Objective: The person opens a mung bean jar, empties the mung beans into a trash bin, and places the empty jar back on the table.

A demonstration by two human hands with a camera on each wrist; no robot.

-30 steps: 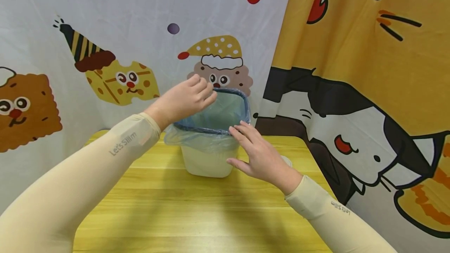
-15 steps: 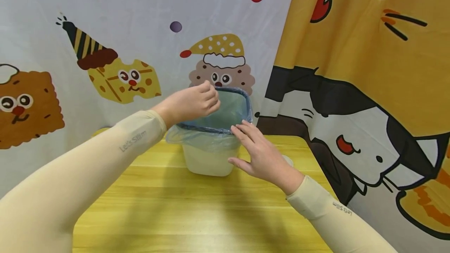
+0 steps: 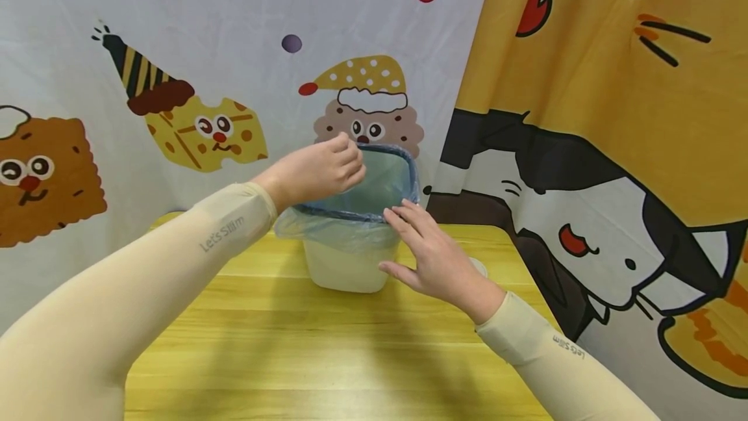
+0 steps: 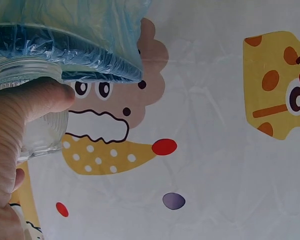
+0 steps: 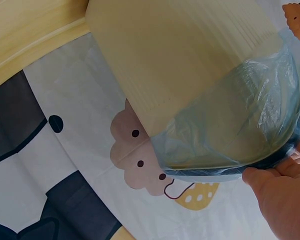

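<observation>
A pale plastic bin (image 3: 345,271) lined with a thin blue plastic bag (image 3: 350,229) stands on the table. My left hand (image 3: 315,171) is over its mouth at the left and grips a clear glass jar (image 4: 47,132). In the left wrist view the jar's threaded neck points to the bag-covered rim, so the jar is turned mouth down; in the head view my hand hides it. My right hand (image 3: 435,255) rests its fingertips on the rim's near right corner, fingers extended and thumb spread apart. The right wrist view shows those fingertips at the bag's folded edge.
Behind my right hand lies a small round whitish object (image 3: 478,267), partly hidden. The yellow wooden table (image 3: 327,356) ends at the back by a white cartoon-print cloth (image 3: 234,5), with a yellow and black one (image 3: 561,83) on the right.
My left hand with the jar shifted slightly to the right over the bin during the first half second, then stayed there. The right hand keeps its place on the rim.
</observation>
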